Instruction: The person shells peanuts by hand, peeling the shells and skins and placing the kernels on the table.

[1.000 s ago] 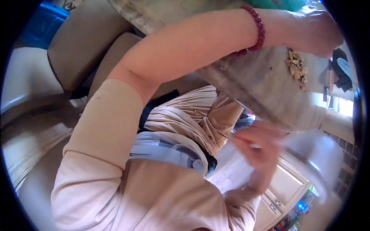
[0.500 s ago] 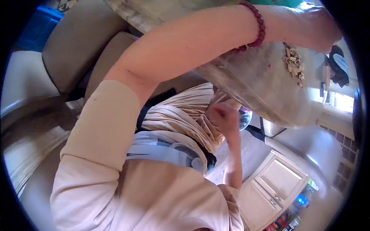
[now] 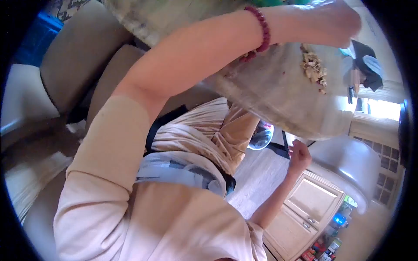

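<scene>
My left hand (image 3: 335,24) reaches across the stone-like tabletop (image 3: 261,87), a dark red bead bracelet (image 3: 264,30) on its wrist. The hand is curled closed; its fingers are mostly turned away, and anything inside them is hidden. Close by on the table lies a loose pile of small tan pieces like shells (image 3: 314,68). My right hand (image 3: 299,155) is below the table's edge, held in the air with fingers curled in. I cannot make out anything in it. A round bin (image 3: 261,135) with dark contents stands under the edge, beside my knee.
Dark cloth (image 3: 368,65) and slim dark items (image 3: 351,93) lie at the table's far end. A pale glossy chair (image 3: 348,161) stands at right, near a cream cabinet (image 3: 309,204). Brown chairs (image 3: 78,56) and a blue container (image 3: 39,39) are at left. Green material (image 3: 272,2) shows at the top edge.
My right hand has moved right and down, away from beside the bin, now in full view. My left arm appears slightly further left as the view shifts.
</scene>
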Demonstrator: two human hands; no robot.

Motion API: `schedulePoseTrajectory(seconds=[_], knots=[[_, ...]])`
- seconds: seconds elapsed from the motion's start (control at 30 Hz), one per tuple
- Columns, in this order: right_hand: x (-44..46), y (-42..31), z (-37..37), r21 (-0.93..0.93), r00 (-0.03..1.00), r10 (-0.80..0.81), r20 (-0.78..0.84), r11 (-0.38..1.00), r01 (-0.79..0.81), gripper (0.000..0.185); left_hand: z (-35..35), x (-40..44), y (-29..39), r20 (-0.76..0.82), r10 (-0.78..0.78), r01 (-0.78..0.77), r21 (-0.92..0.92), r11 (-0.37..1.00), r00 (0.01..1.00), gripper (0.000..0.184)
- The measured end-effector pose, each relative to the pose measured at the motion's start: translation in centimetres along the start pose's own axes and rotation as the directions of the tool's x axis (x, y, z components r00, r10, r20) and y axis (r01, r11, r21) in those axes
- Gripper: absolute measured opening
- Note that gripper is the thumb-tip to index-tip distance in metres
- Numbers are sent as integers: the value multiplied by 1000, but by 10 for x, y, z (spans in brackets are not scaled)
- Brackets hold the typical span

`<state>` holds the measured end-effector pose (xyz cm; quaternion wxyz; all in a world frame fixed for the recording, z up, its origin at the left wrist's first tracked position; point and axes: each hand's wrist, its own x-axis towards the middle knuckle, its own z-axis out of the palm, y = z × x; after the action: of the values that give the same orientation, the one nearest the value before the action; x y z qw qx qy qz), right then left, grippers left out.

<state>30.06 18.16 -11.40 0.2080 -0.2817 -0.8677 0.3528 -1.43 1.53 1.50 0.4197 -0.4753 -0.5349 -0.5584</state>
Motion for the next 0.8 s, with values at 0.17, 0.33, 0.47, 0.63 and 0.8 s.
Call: schedulePoseTrajectory(seconds=[0.17,0.33,0.47,0.63,0.8], knots=[[-2,-114,-11,38,954,-237,-186,968,248,6,-16,11,-19,-132,155,-153,21,988,979,15],[35,-187,26,-91,765,-644,-19,763,640,12,-43,23,-26,56,-67,53,215,975,996,29],[75,-219,71,-141,729,-664,167,715,684,16,-47,28,-20,28,-68,58,282,958,997,14],[98,-236,98,-34,599,-752,274,615,788,25,-43,24,-13,81,-205,180,248,952,975,15],[83,-240,125,-93,506,-835,217,498,862,28,-41,23,-5,142,-263,220,262,940,954,15]])
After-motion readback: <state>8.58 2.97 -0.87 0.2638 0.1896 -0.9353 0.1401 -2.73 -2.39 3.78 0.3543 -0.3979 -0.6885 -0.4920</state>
